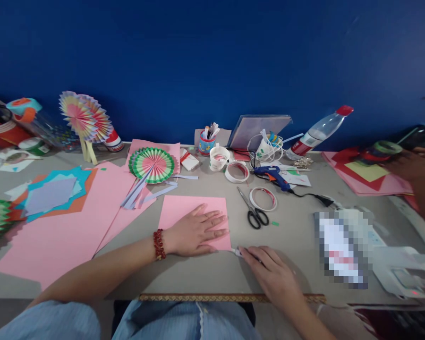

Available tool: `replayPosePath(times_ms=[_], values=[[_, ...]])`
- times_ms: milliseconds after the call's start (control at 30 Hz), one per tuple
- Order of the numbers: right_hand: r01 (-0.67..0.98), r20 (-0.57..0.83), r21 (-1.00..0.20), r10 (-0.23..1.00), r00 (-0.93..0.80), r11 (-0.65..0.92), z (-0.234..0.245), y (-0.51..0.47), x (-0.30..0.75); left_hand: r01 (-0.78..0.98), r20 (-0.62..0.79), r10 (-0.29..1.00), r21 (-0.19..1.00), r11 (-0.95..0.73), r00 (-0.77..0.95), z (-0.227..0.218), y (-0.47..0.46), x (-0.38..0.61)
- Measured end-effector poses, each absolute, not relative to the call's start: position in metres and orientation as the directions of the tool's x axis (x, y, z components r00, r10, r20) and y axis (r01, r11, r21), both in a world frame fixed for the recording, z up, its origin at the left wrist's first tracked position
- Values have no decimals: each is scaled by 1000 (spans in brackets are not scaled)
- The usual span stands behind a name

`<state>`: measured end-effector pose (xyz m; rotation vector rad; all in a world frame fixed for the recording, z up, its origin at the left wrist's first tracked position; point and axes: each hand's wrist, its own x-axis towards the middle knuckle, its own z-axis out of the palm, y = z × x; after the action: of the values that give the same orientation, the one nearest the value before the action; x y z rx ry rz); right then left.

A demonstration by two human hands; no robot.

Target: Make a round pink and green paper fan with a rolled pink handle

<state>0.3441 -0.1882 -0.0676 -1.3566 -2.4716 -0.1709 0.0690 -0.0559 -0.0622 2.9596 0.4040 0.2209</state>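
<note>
My left hand [194, 232] lies flat with fingers spread on a square pink sheet of paper [179, 206], pressing it to the table. A bead bracelet is on that wrist. In my closed right hand [267, 267] is a white craft knife [237, 252], mostly covered by the fingers. Its thin tip points left, at the sheet's lower right corner. Black-handled scissors [257, 217] lie to the right of the sheet, beside a roll of tape [263, 199].
A green-edged paper fan [151, 165] and large pink sheets [71, 236] lie left. Behind are another tape roll [237, 172], a blue glue gun [274, 177], a pen cup [207, 143] and a leaning bottle [318, 134]. Another person's hand [405, 165] holds something at right.
</note>
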Motion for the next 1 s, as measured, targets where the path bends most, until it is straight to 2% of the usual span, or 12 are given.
replayPosePath(times_ms=[533, 1000], values=[[867, 327, -142, 849, -414, 478, -70, -197, 322, 251, 128, 273, 166, -954, 954, -61, -55, 69], [841, 390, -183, 823, -414, 509, -66, -197, 307, 262, 114, 279, 141, -955, 954, -66, -55, 69]])
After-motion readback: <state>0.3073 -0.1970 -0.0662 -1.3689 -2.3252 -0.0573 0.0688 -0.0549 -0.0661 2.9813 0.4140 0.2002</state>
